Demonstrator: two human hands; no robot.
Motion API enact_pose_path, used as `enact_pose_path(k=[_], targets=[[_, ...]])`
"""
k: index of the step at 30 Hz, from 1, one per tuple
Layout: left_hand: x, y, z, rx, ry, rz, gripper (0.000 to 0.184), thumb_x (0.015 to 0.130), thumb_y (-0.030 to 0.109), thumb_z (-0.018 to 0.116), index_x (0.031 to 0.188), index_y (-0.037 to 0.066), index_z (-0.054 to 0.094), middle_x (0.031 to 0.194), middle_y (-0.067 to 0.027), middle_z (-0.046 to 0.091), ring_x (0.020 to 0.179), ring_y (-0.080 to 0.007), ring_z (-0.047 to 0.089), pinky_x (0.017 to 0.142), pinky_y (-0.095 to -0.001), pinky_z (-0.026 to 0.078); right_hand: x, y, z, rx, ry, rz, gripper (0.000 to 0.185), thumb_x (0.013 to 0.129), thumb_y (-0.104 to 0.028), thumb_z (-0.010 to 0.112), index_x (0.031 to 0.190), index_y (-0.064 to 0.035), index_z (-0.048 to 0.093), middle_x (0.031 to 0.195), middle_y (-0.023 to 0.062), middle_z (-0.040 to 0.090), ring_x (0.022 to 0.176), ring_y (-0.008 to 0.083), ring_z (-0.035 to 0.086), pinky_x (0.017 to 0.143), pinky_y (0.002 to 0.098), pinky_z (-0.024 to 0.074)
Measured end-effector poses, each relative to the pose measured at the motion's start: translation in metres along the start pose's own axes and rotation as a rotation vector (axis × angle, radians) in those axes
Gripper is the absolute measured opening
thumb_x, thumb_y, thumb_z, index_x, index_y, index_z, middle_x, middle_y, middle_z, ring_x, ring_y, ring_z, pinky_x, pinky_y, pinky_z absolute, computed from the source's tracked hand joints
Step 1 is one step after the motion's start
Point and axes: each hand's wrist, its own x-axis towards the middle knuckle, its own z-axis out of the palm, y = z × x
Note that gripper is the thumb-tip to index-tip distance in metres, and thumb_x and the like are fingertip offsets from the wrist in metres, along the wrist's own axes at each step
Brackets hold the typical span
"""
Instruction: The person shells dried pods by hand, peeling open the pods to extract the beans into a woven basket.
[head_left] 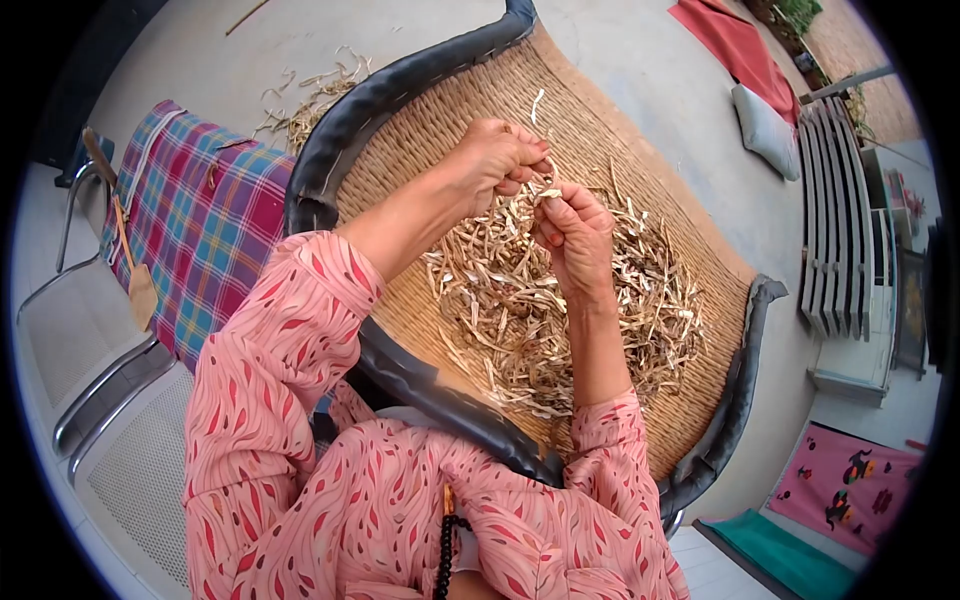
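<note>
Two loose pink sleeves printed with red teardrop shapes (275, 420) occupy the foreground, with a black beaded necklace (445, 560) hanging between them. Beyond the cuffs, the bare left hand (490, 165) and the bare right hand (580, 240) meet above the work, each with its thumb and fingertips pinched on a narrow, pale, dry pod strip (551, 190), which spans the small gap between them. Beneath the hands lies a broad woven tan tray (400, 160) edged with a thick black wrapped rim (335, 140); it bears a heap of dry, straw-coloured pods and husks (500, 320), spread under and around the right forearm. To the left stand perforated metal chairs (140, 480), near a purple-and-blue plaid cloth (215, 210) with a flat wooden paddle (142, 290) against it. Past the tray, loose pale husks (318, 105) are scattered on the grey floor (430, 28). Farther off, at right, a grey slatted bench (832, 220) stands near a pale grey cushion (765, 132) and a long red cloth (730, 50).
</note>
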Motion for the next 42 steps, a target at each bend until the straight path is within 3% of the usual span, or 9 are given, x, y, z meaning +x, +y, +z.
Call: enact_pose_path(k=[12,21,30,33,36,42], targets=[[0.001,0.002,-0.002,0.204,-0.034,0.179,0.005,0.075,-0.001,0.064,0.079,-0.001,0.06,0.059,-0.0018,0.053,0.046,-0.0048,0.04,0.038,-0.0179,0.028,-0.004,-0.002,-0.003,-0.344,0.033,-0.12,0.007,0.084,-0.006,0.059,0.087,0.0006,0.058,0.065,-0.0017,0.054,0.05,0.0018,0.042,0.043,0.0149,0.0317],[-0.006,0.002,0.004,0.292,-0.02,0.298,0.006,0.073,-0.002,0.064,0.079,0.0,0.062,0.063,-0.0006,0.055,0.049,-0.0043,0.045,0.04,-0.0179,0.033,-0.004,-0.01,0.004,-0.514,0.097,-0.179,0.009,0.084,-0.007,0.059,0.087,0.0008,0.061,0.066,-0.0028,0.055,0.055,0.0025,0.045,0.049,0.0164,0.0364],[-0.005,-0.003,0.004,0.347,-0.107,0.337,0.009,0.07,-0.004,0.061,0.078,0.0,0.063,0.064,-0.0007,0.057,0.05,-0.0037,0.047,0.04,-0.0172,0.035,-0.005,-0.013,-0.005,-0.501,0.135,-0.142,0.006,0.08,-0.002,0.057,0.082,0.0006,0.062,0.065,-0.0026,0.055,0.056,0.0035,0.046,0.05,0.0174,0.0379],[-0.005,-0.002,0.004,0.372,-0.116,0.348,0.011,0.068,-0.004,0.061,0.078,0.0,0.063,0.063,-0.0004,0.056,0.05,-0.0039,0.047,0.041,-0.0175,0.035,-0.005,-0.011,-0.004,-0.488,0.125,-0.154,0.005,0.083,-0.005,0.059,0.085,-0.0007,0.06,0.061,-0.0042,0.052,0.048,0.001,0.037,0.043,0.0155,0.0291],[-0.003,-0.004,0.004,0.385,-0.12,0.375,0.012,0.068,-0.005,0.061,0.078,0.001,0.064,0.062,-0.0003,0.056,0.05,-0.0037,0.047,0.04,-0.0176,0.035,-0.006,-0.013,-0.005,-0.505,0.138,-0.124,0.005,0.08,-0.003,0.057,0.081,0.0003,0.061,0.064,-0.0028,0.054,0.054,0.0032,0.045,0.049,0.0174,0.0371],[-0.008,0.0,0.007,0.387,-0.127,0.375,0.013,0.067,-0.005,0.06,0.077,0.001,0.064,0.061,-0.0002,0.056,0.048,-0.0024,0.044,0.039,-0.0178,0.033,-0.008,-0.012,-0.009,-0.335,0.039,-0.083,0.01,0.085,-0.011,0.059,0.085,-0.0015,0.059,0.065,-0.0022,0.054,0.053,0.0023,0.042,0.047,0.0171,0.0342]])
